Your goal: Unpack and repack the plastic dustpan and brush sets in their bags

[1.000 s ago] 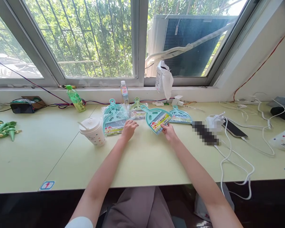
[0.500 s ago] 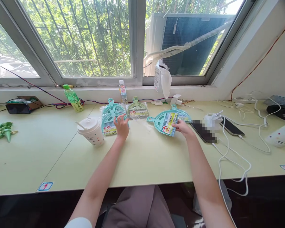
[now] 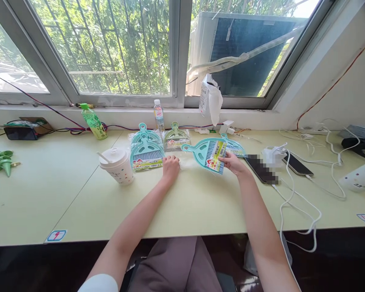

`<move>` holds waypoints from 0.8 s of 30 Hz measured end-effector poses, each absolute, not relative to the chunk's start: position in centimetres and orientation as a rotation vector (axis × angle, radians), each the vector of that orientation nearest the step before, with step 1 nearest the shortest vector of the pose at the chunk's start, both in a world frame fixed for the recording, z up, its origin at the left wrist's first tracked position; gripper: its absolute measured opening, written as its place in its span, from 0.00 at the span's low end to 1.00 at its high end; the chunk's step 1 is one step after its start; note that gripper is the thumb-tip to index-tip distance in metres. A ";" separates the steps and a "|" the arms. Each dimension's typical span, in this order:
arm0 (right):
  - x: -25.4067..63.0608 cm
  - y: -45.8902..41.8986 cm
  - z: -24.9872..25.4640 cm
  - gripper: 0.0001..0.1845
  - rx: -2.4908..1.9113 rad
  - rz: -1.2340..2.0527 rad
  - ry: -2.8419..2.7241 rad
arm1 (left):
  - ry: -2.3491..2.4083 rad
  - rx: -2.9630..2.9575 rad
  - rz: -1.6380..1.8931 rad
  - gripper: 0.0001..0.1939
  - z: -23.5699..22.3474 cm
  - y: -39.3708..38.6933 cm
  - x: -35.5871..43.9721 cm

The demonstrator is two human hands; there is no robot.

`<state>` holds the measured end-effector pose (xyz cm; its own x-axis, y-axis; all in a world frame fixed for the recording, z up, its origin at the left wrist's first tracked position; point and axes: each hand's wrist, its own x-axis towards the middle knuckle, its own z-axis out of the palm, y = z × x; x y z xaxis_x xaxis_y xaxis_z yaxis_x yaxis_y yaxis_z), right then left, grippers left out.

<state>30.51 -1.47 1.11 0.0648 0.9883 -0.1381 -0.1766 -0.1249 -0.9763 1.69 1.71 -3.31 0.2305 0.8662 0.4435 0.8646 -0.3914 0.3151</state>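
Note:
My right hand [image 3: 235, 163] grips a teal mini dustpan-and-brush set [image 3: 207, 152] by its labelled edge, handle pointing left, lifted a little off the pale green table [image 3: 185, 202]. My left hand [image 3: 170, 168] rests closed on the table, its fingers on a clear plastic wrapper [image 3: 187, 163] lying beside it. Just left of that hand lies a stack of wrapped teal dustpan sets [image 3: 146, 149]. A green set [image 3: 175, 139] sits behind, and another teal set [image 3: 235, 147] lies under the held one.
A lidded paper cup with a straw [image 3: 115, 166] stands left of the stack. Two bottles [image 3: 93, 121] [image 3: 159, 114] stand by the sill. Phones [image 3: 296, 163] and white cables [image 3: 304, 202] lie to the right. Green clips [image 3: 0, 159] lie at far left.
My left hand left the teal stack and moved right onto the clear wrapper. My right hand keeps the dustpan set, which was turned sideways from one second ago and has shifted slightly.

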 end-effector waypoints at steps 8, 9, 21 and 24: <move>30.9 -2.1 1.1 0.21 -1.237 1.525 -1.083 | 1.861 2.180 1.258 0.12 -2.5 3.0 -0.9; 30.8 -2.1 1.1 0.20 -1.243 1.519 -1.075 | 1.866 2.131 1.306 0.12 -2.4 2.9 -0.9; 22.9 0.0 -2.9 0.15 -1.050 1.199 -0.713 | 1.402 2.040 1.614 0.06 -2.0 1.4 0.6; 21.2 -0.7 -3.2 0.17 -0.991 1.250 -0.740 | 1.238 1.938 1.706 0.08 -1.7 1.0 1.0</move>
